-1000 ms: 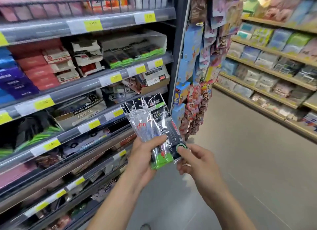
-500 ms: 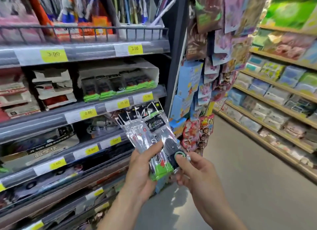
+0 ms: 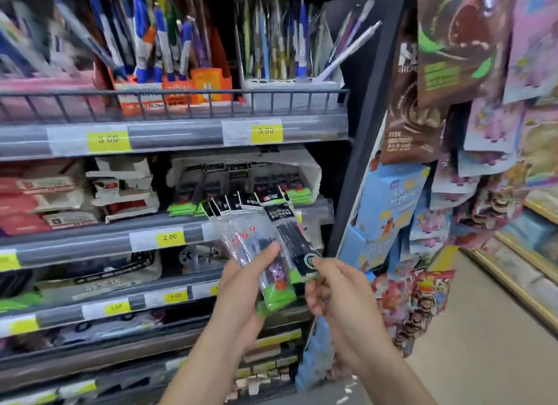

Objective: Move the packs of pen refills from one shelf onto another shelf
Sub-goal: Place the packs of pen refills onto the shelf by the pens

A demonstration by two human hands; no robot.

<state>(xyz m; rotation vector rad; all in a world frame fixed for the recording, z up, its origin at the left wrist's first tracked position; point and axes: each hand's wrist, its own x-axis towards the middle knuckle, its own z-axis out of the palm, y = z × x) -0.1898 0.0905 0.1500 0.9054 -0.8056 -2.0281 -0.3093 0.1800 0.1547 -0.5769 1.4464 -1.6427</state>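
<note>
Tiered grey shelves [image 3: 187, 134] with yellow price tags [image 3: 170, 237]: the top one carries pens upright in boxes [image 3: 157, 42], the next a white tray of green-ended refill packs [image 3: 250, 187] beside red-and-white cartons [image 3: 54, 199].

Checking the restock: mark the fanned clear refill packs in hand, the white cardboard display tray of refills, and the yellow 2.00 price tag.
Fanned clear refill packs [image 3: 256, 247]: head view, clear middle.
White cardboard display tray [image 3: 312, 172]: head view, right wall.
Yellow 2.00 price tag [image 3: 170, 237]: head view, centre.
</note>
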